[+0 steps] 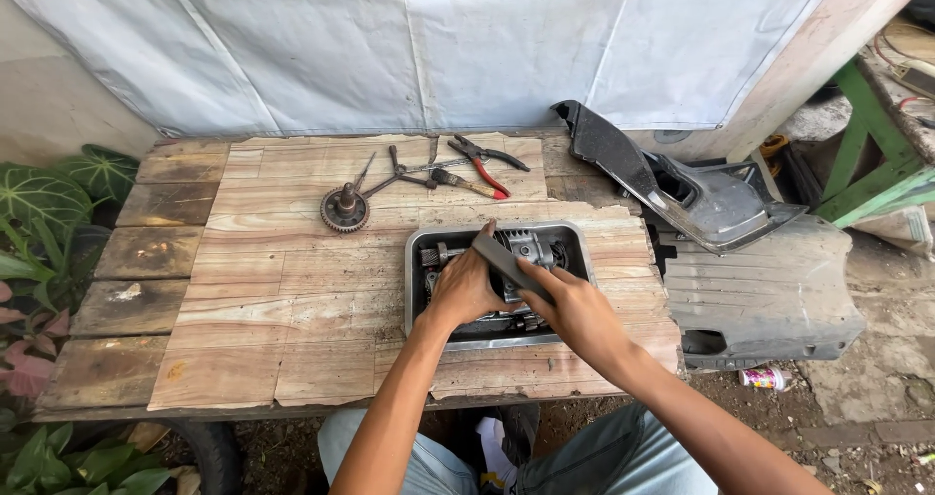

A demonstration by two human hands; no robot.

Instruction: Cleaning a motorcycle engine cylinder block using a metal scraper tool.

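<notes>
I'm seeing left hand (466, 285) pressing the engine part (526, 247) in the metal tray (419, 261), right hand (575, 310) gripping the dark flat tool (508, 264); tool slipping could be gouging fingers.

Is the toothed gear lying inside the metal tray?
No, the gear lies on the wooden table, left of the tray.

One head-worn camera is looking steeply down and forward from above the seated person's lap, facing the wooden bench (292, 290) and the sheeted wall behind it, sitting close enough that both forearms are filling the lower frame.
</notes>
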